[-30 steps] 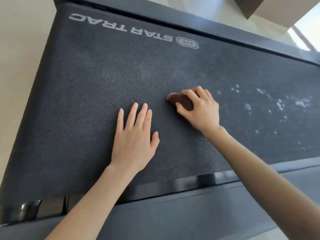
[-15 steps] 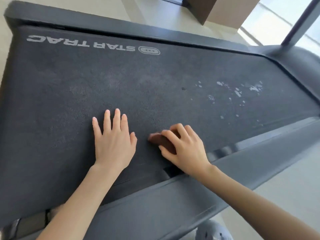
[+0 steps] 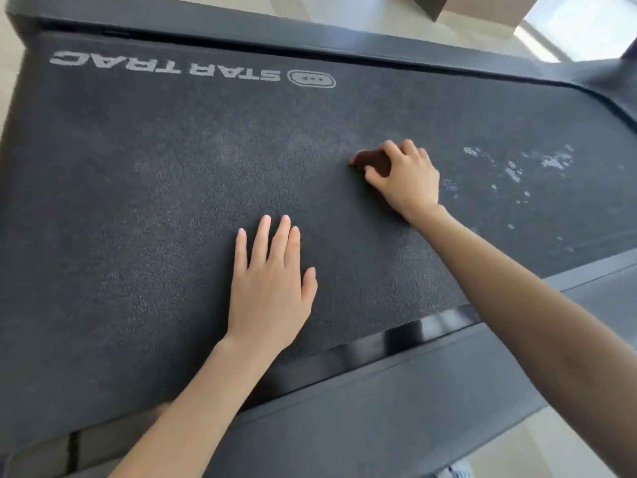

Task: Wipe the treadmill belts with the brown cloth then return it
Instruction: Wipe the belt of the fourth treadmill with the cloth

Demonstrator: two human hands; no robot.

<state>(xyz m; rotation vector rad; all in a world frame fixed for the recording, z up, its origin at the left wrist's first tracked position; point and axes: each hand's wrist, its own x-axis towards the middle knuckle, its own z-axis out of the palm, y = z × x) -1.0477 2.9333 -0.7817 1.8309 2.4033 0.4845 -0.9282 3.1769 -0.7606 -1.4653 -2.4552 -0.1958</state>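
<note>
A dark grey treadmill belt (image 3: 138, 208) with a "STAR TRAC" logo fills the head view. My right hand (image 3: 408, 181) grips a bunched brown cloth (image 3: 370, 160) and presses it onto the belt near its middle; only the cloth's left end shows past my fingers. My left hand (image 3: 272, 284) lies flat on the belt, fingers straight and together, nearer to me and left of the cloth. White specks of dirt (image 3: 517, 170) dot the belt to the right of the cloth.
The treadmill's dark side rail (image 3: 396, 384) runs along the near edge, and the far rail (image 3: 275, 39) runs along the top. Pale floor (image 3: 344, 12) lies beyond, with a brown box (image 3: 482, 5) at the top right and a bright window beside it.
My right hand has pushed the cloth away from the near rail, back up toward the middle of the belt. My left hand stays flat on the belt.
</note>
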